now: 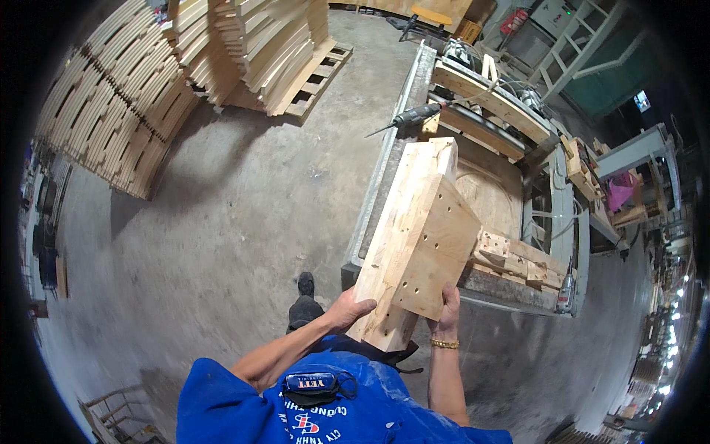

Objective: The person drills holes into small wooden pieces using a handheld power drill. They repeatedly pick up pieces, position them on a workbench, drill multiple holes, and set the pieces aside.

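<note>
Both hands hold a long, thick wooden beam (pixel 388 226) with a flat, drilled wooden panel (pixel 438 255) fixed along its right side. My left hand (pixel 349 309) grips the beam's near left edge, thumb on top. Around the panel's near right corner closes my right hand (pixel 446 311), a gold-coloured band on its wrist; its fingers are partly hidden below the wood. The piece slants away from my body, its far end over the metal-framed workbench (pixel 362 244). Just beyond that end, a dark power tool (pixel 416 115) with a long thin bit points left.
A wooden jig block (pixel 494 248) and rails occupy the bench's right part. Another hand tool (pixel 566 290) rests at its near right corner. Stacked wooden frames (pixel 111 103) and a pallet (pixel 318 85) stand at the far left. Grey concrete floor (pixel 229 229) lies left of the bench.
</note>
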Motion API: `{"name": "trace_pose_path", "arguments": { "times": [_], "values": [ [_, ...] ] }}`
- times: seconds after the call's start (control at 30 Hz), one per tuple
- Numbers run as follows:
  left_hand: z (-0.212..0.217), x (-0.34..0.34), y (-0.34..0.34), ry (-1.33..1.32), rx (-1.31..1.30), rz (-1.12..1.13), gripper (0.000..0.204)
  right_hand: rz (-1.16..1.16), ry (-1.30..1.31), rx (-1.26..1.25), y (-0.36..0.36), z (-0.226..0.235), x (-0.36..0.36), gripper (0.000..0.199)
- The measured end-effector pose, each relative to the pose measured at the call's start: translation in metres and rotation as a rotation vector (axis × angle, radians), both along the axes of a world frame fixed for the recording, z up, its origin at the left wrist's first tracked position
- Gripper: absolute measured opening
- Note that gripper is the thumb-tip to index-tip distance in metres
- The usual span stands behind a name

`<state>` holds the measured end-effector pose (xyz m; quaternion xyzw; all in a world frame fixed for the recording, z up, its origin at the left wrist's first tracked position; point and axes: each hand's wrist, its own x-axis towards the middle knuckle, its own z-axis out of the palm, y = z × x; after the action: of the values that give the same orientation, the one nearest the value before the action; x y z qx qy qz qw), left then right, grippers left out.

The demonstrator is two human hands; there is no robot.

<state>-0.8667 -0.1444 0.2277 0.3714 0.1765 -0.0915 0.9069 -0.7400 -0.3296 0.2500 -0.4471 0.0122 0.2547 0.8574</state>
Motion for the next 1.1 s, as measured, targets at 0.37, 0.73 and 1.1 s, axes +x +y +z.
{"name": "trace_pose_path", "arguments": {
  "times": [0.37,0.73,1.1],
  "values": [
    [0.020,-0.007,-0.002,0.171,0.971,-0.069,0.088,0.132,-0.149,-0.369,-0.030,-0.011,0.004,0.040],
    [0.030,-0.010,-0.013,0.191,1.003,-0.100,0.101,-0.091,-0.084,-0.264,-0.041,-0.003,-0.013,0.041],
    [-0.004,0.020,0.014,0.006,0.888,-0.058,0.098,-0.343,-0.182,-0.245,-0.078,0.023,-0.042,0.039]
  ]
}}
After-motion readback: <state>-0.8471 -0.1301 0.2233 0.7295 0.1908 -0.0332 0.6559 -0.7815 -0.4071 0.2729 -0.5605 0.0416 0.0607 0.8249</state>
